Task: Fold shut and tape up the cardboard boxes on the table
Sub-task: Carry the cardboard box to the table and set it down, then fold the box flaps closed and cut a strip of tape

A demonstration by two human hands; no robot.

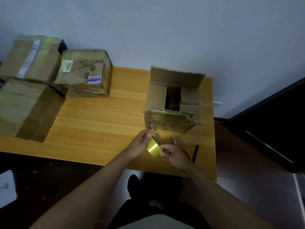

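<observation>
Wooden table [102, 123] against pale wall; right hand [175, 154] grips tape roll [154, 149], left hand [142, 142] pinches free tape end just above roll; open box [171, 103] beyond grip, flaps up; tape likely light, sticky, clingy; hold roll by rim

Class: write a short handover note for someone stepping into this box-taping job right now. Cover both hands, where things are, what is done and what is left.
Left hand pinches the pulled-out tape end; right hand grips the yellow tape roll.
Open box on the table's right side: flaps up, old tape on its near flap.
Scissors and a pen lie by the right hand.
Three boxes at left look closed.
Left: fold the open box shut and tape it.
</observation>
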